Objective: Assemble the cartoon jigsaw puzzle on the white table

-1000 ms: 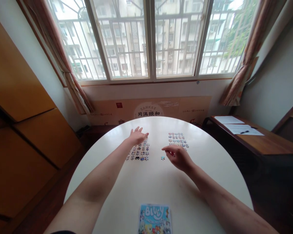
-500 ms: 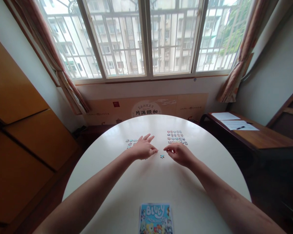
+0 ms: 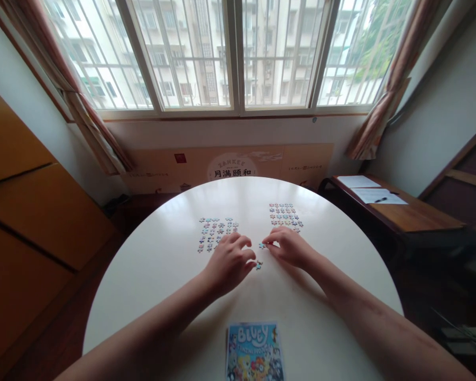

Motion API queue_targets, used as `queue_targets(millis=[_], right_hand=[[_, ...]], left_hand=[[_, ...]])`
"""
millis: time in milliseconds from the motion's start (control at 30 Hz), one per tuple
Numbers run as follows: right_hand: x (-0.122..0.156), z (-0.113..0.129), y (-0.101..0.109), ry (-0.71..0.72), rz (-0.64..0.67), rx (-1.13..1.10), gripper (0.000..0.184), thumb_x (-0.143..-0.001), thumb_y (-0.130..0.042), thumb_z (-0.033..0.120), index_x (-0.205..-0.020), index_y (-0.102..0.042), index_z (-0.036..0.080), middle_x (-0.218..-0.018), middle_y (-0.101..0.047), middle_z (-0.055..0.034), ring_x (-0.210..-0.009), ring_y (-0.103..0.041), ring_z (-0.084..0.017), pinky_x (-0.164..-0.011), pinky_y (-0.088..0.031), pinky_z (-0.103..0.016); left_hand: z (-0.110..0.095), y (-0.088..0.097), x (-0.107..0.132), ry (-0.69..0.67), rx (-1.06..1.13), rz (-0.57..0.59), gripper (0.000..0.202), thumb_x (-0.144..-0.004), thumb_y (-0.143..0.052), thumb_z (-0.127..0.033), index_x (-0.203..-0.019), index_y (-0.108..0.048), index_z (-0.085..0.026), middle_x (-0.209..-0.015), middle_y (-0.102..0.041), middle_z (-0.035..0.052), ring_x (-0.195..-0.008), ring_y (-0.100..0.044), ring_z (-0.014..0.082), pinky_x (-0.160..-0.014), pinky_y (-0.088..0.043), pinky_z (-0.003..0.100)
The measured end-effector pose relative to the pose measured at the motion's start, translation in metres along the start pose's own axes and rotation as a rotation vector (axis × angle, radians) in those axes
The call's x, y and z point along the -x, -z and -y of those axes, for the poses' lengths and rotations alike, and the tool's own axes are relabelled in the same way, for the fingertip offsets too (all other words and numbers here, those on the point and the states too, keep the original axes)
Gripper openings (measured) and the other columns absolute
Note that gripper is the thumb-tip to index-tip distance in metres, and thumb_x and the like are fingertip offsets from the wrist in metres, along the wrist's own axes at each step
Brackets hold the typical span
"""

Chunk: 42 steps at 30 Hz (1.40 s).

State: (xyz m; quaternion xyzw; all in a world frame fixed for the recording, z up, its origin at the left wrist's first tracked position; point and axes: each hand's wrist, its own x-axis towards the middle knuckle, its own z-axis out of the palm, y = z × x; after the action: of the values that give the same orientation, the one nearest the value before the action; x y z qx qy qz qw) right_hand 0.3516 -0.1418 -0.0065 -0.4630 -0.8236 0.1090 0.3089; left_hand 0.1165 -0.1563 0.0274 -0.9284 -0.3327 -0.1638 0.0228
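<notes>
Right hand pinches a puzzle piece, left hand curls at another piece, grip unclear: matching, seemingly, and joining calls for careful alignment!

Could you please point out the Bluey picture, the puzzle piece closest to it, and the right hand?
Bluey picture [image 3: 255, 351], head view: its printed front.
Closest puzzle piece [image 3: 259, 265], head view: its visible middle.
Right hand [image 3: 289, 247], head view: its back.
</notes>
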Motion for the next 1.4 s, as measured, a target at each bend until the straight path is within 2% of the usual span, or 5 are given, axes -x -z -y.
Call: queue_targets(millis=[100,267,567,1067,1400], right_hand=[[0.000,0.002,0.000,-0.053,0.019,0.013,0.022,-0.086,-0.066,0.013,-0.095,-0.083,0.025,-0.088,-0.077,-0.0045,-0.087,-0.068,-0.022,-0.083,-0.051,-0.035],[0.000,0.009,0.000,-0.137,0.062,0.075,0.020,-0.089,-0.064,0.019,-0.094,-0.083,0.026,-0.089,-0.076,-0.0053,-0.090,-0.069,-0.024,-0.081,-0.052,-0.035],[-0.001,0.008,0.004,-0.147,0.131,0.026,0.018,-0.082,-0.067,0.018,-0.082,-0.082,0.028,-0.085,-0.077,-0.0014,-0.084,-0.070,-0.022,-0.081,-0.051,-0.035],[-0.004,0.022,0.015,-0.226,0.242,0.009,0.025,-0.086,-0.061,0.025,-0.089,-0.085,0.026,-0.088,-0.080,-0.0034,-0.085,-0.071,-0.020,-0.077,-0.047,-0.030],[-0.003,0.028,0.017,-0.211,0.243,0.049,0.021,-0.082,-0.065,0.025,-0.088,-0.085,0.028,-0.087,-0.080,-0.0027,-0.083,-0.070,-0.021,-0.074,-0.046,-0.029]], left_hand=[[-0.001,-0.006,0.003,0.055,0.019,-0.010,0.015,-0.091,-0.069,-0.038,-0.091,-0.079,-0.026,-0.097,-0.072,0.0101,-0.093,-0.062,0.0268,-0.086,-0.052,0.047],[-0.010,-0.016,0.003,0.097,0.038,0.066,0.017,-0.089,-0.070,-0.039,-0.086,-0.078,-0.024,-0.091,-0.071,0.0088,-0.090,-0.061,0.0273,-0.078,-0.053,0.043],[-0.010,-0.025,-0.002,0.159,0.118,0.045,0.015,-0.089,-0.064,-0.028,-0.089,-0.079,-0.025,-0.093,-0.073,0.0075,-0.094,-0.062,0.0264,-0.081,-0.053,0.040],[-0.014,-0.026,-0.014,0.247,0.236,0.044,0.020,-0.090,-0.061,-0.014,-0.095,-0.079,-0.021,-0.098,-0.072,0.0065,-0.097,-0.063,0.0238,-0.095,-0.050,0.040],[-0.014,-0.034,-0.015,0.259,0.290,0.005,0.018,-0.090,-0.063,-0.015,-0.097,-0.078,-0.020,-0.099,-0.071,0.0072,-0.100,-0.063,0.0251,-0.096,-0.050,0.042]])
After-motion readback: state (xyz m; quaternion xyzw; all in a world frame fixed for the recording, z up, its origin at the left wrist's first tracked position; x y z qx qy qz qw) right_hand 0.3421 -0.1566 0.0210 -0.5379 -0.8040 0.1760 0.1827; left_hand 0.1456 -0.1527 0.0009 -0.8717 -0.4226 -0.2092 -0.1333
